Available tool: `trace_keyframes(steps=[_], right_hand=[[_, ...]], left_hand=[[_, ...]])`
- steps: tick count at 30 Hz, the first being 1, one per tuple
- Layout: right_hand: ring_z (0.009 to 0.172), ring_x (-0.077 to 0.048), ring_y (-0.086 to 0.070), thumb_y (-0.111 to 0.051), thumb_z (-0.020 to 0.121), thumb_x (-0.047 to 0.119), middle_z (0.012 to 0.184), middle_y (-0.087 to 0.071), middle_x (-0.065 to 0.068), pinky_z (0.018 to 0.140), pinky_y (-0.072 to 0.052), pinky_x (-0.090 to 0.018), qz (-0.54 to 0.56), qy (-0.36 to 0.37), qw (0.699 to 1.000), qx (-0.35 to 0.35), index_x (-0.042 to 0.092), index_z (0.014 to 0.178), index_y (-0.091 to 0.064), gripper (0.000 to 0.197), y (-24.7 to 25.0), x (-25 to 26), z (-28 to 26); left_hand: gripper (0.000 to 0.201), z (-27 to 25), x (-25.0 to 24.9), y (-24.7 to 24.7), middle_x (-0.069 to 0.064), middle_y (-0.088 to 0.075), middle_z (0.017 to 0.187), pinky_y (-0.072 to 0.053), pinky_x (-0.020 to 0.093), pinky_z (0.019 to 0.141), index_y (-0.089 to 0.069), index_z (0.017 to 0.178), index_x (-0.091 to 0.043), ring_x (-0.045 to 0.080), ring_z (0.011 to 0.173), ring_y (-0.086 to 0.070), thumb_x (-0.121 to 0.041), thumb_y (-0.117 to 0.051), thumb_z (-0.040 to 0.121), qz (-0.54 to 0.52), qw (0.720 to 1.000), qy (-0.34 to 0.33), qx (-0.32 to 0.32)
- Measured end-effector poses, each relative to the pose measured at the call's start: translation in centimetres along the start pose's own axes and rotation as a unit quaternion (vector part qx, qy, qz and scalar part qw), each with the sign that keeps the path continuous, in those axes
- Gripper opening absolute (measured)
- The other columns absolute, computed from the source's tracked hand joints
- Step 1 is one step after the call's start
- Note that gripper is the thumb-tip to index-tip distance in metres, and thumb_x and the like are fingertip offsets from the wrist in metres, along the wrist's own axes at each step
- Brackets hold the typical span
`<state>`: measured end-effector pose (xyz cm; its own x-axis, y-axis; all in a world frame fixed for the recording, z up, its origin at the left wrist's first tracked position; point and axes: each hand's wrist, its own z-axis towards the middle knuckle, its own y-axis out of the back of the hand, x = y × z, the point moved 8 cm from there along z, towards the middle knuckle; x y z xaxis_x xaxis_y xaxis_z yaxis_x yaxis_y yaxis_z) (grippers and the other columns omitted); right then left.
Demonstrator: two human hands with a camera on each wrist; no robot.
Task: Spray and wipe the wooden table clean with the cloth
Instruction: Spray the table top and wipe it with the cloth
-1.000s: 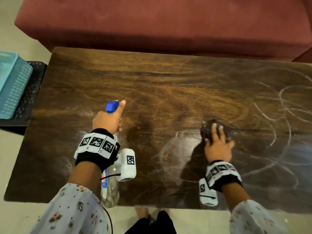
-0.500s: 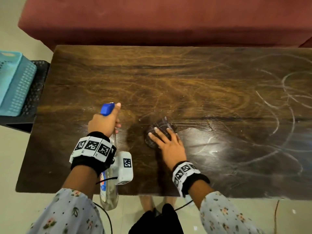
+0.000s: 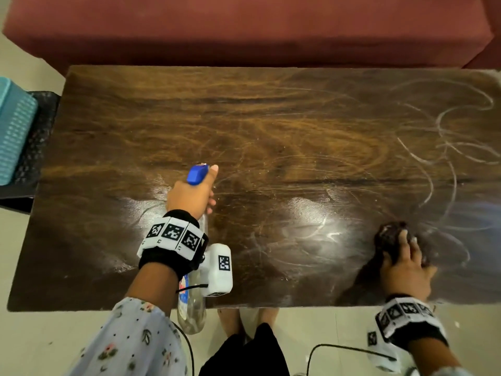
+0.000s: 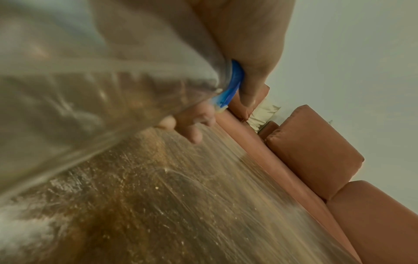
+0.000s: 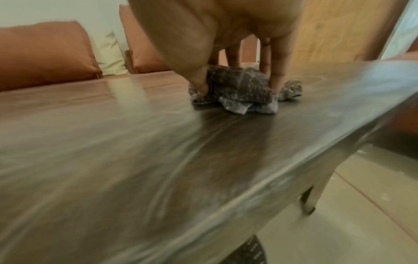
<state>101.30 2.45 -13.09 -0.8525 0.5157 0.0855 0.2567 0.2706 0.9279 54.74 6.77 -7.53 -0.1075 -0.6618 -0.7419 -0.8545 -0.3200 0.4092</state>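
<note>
Since half a second ago the right hand (image 3: 405, 270) has swept the dark cloth (image 3: 390, 236) from the middle of the tabletop (image 3: 244, 126) out to its near right part, close to the front edge, while the left hand (image 3: 189, 192) has kept its place near the middle left. From the head view, the left hand is wrapped round the neck of a clear spray bottle (image 3: 191, 308) with a blue nozzle (image 3: 197, 173), the bottle body hanging down past the front edge of the tabletop; the right hand lies flat over the crumpled cloth, pressing it onto the wood. White chalky streaks curl across the right side, and two pale wet patches shine near the front. A red sofa (image 3: 244, 28) stands behind, a teal basket (image 3: 13, 131) at the left. Left wrist view: fingers (image 4: 194, 134) curled under the bottle (image 4: 90, 80) just above the speckled tabletop (image 4: 181, 205). Right wrist view: straight fingers (image 5: 278, 59) and thumb bear down on the cloth (image 5: 239, 85), which touches the blurred tabletop (image 5: 135, 160).
</note>
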Motion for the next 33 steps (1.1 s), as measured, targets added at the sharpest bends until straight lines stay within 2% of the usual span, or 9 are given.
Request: trace_keyframes(steps=[3, 8, 12, 17, 21, 24, 26, 30, 33], right_hand=[[0.13, -0.047, -0.022, -0.041, 0.095, 0.034, 0.156, -0.017, -0.002, 0.101, -0.034, -0.056, 0.019, -0.038, 0.998, 0.038, 0.031, 0.148, -0.013, 0.06, -1.5, 3.8, -3.3], [0.135, -0.042, -0.018, -0.032, 0.096, 0.04, 0.158, -0.005, 0.008, 0.1, -0.042, -0.052, -0.033, 0.13, 0.988, 0.08, 0.037, 0.147, -0.001, 0.059, -5.1, 16.4, -9.4], [0.142, -0.04, -0.006, -0.033, 0.096, 0.043, 0.158, -0.003, 0.009, 0.111, -0.022, -0.054, -0.011, 0.244, 0.963, 0.118, 0.037, 0.146, -0.008, 0.057, -8.6, 24.7, -14.1], [0.13, -0.047, -0.037, -0.067, 0.075, 0.013, 0.145, -0.044, 0.001, 0.103, -0.025, -0.064, -0.036, 0.435, 0.895, 0.087, 0.032, 0.134, -0.045, 0.066, -10.6, 28.4, -20.0], [0.126, -0.038, -0.047, -0.066, 0.067, 0.011, 0.139, -0.051, 0.007, 0.098, -0.04, -0.057, -0.095, 0.527, 0.843, 0.039, 0.036, 0.133, -0.042, 0.074, -9.6, 23.6, -18.7], [0.12, -0.034, -0.052, -0.078, 0.051, 0.004, 0.133, -0.056, 0.011, 0.084, -0.054, -0.051, -0.095, 0.471, 0.877, 0.006, 0.041, 0.131, -0.038, 0.096, -8.2, 16.3, -13.5], [0.124, -0.034, -0.046, -0.071, 0.063, 0.001, 0.14, -0.049, 0.011, 0.087, -0.052, -0.05, -0.075, 0.42, 0.904, 0.013, 0.049, 0.137, -0.023, 0.101, -6.9, 10.7, -9.0], [0.115, -0.034, -0.044, -0.039, 0.085, 0.024, 0.135, -0.055, -0.006, 0.092, -0.047, -0.048, -0.032, 0.298, 0.951, -0.078, 0.034, 0.133, -0.04, 0.05, -1.7, 2.0, -0.9], [0.119, -0.041, -0.044, -0.034, 0.085, 0.028, 0.142, -0.047, -0.008, 0.1, -0.032, -0.042, -0.001, 0.194, 0.978, -0.076, 0.022, 0.133, -0.047, 0.05, -0.2, -2.7, 2.6]], left_hand=[[0.049, 0.2, 0.6, 1.9, -0.002, -0.06, 0.047, -0.047, 0.032, 0.065, -0.058, 0.06, -0.014, 0.024, 0.056, -0.063, -0.058, -0.058, 0.082, 0.012, 1.0, 0.012, -0.017], [0.052, 0.3, 1.8, 5.3, 0.0, -0.062, 0.053, -0.046, 0.027, 0.065, -0.06, 0.064, -0.012, 0.017, 0.048, -0.057, -0.061, -0.055, 0.083, 0.044, 0.998, 0.019, -0.048], [0.044, 0.8, 3.2, 7.3, -0.007, -0.057, 0.038, -0.048, 0.032, 0.063, -0.062, 0.071, -0.013, 0.022, 0.055, -0.061, -0.057, -0.061, 0.081, 0.011, 0.998, 0.021, -0.063], [0.045, -0.2, 4.1, 7.6, -0.006, -0.058, 0.039, -0.054, 0.042, 0.074, -0.059, 0.064, -0.015, 0.027, 0.061, -0.062, -0.056, -0.061, 0.081, 0.022, 0.997, 0.015, -0.076], [0.049, -2.1, 3.1, 5.5, 0.003, -0.062, 0.057, -0.054, 0.039, 0.08, -0.061, 0.068, -0.012, 0.022, 0.057, -0.061, -0.059, -0.058, 0.081, 0.055, 0.995, 0.017, -0.077], [0.047, -3.6, 1.9, 2.9, 0.003, -0.062, 0.058, -0.051, 0.031, 0.069, -0.058, 0.065, -0.015, 0.014, 0.046, -0.059, -0.058, -0.057, 0.083, 0.05, 0.997, 0.006, -0.06], [0.047, -4.4, 1.6, 1.4, 0.003, -0.061, 0.056, -0.048, 0.025, 0.061, -0.057, 0.062, -0.015, 0.01, 0.039, -0.056, -0.056, -0.057, 0.083, 0.036, 0.998, -0.001, -0.05], [0.049, -5.3, 1.6, -1.6, -0.003, -0.058, 0.045, -0.045, 0.028, 0.059, -0.054, 0.059, -0.016, 0.019, 0.048, -0.058, -0.059, -0.058, 0.081, 0.014, 1.0, 0.001, -0.021], [0.047, -5.8, 2.3, -2.7, -0.002, -0.059, 0.05, -0.042, 0.028, 0.058, -0.055, 0.062, -0.018, 0.019, 0.044, -0.056, -0.062, -0.059, 0.078, 0.012, 1.0, -0.007, -0.012]])
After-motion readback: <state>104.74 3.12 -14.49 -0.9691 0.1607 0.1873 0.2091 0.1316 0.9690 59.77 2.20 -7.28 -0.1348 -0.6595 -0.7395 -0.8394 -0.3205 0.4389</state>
